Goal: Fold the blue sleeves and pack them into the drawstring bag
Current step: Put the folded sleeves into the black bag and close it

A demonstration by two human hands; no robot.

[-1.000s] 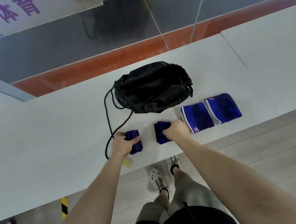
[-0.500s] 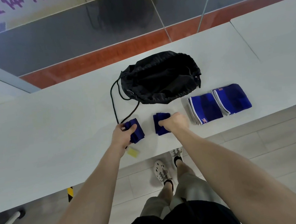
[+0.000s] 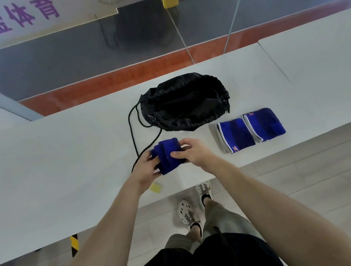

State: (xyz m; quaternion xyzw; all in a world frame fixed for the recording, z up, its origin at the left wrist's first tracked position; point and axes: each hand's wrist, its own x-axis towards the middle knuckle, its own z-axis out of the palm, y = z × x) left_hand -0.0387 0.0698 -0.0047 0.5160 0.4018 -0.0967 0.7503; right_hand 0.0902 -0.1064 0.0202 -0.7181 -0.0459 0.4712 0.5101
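Two folded blue sleeves (image 3: 168, 156) are stacked together just above the white table, near its front edge. My left hand (image 3: 145, 169) grips the stack from the left and below. My right hand (image 3: 193, 152) grips it from the right, thumb across the front. The black drawstring bag (image 3: 185, 101) lies behind them with its mouth open, its cord (image 3: 133, 137) trailing toward my left hand. Two more blue sleeves with white edges lie flat to the right, one (image 3: 236, 135) next to the other (image 3: 266, 124).
The white table (image 3: 66, 164) runs left to right, and a seam divides it from a second top (image 3: 324, 58) at the right. A small yellow tag (image 3: 155, 187) lies by the front edge. Beyond the table is a glass wall above an orange floor strip.
The two small blue bundles, held apart a second ago, have been brought together into one stack between both hands. The camera has tilted a little.
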